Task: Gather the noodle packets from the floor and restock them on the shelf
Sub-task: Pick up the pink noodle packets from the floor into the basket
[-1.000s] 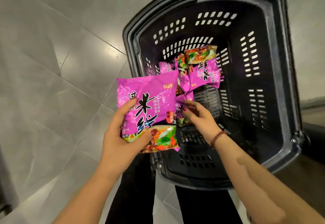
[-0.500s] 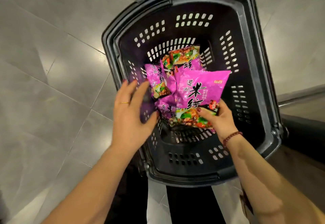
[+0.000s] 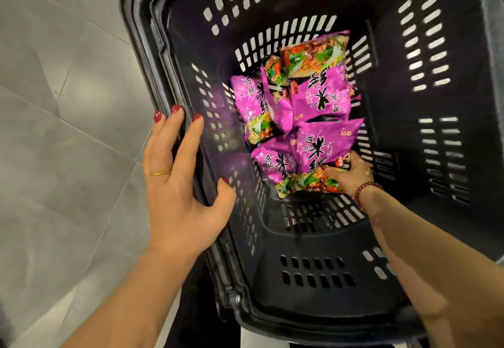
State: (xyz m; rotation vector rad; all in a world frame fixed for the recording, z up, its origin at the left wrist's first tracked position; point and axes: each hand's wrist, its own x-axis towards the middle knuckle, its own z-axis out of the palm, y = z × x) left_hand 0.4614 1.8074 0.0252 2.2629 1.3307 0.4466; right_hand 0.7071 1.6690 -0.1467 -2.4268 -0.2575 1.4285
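Black slotted basket [image 3: 313, 241] on grey tile floor [image 3: 68, 102]; far and right rims cut off by frame. Inside, toward far end: pile of magenta noodle packets [image 3: 319, 94], overlapping, exact count unclear. Left hand [image 3: 180, 184] flat over left rim, fingers straight, thumb against inner wall, holding nothing. Right hand [image 3: 351, 173] deep in basket, gripping near packet [image 3: 324, 154] by its near edge: thumb on top, fingers hidden underneath. Near packet touching rest of pile. Black print 米线 legible on several packets, upside down on far one; small yellow logo too blurred. Gold ring [image 3: 161, 173] on left hand, red bead bracelet [image 3: 365, 189] at right wrist.
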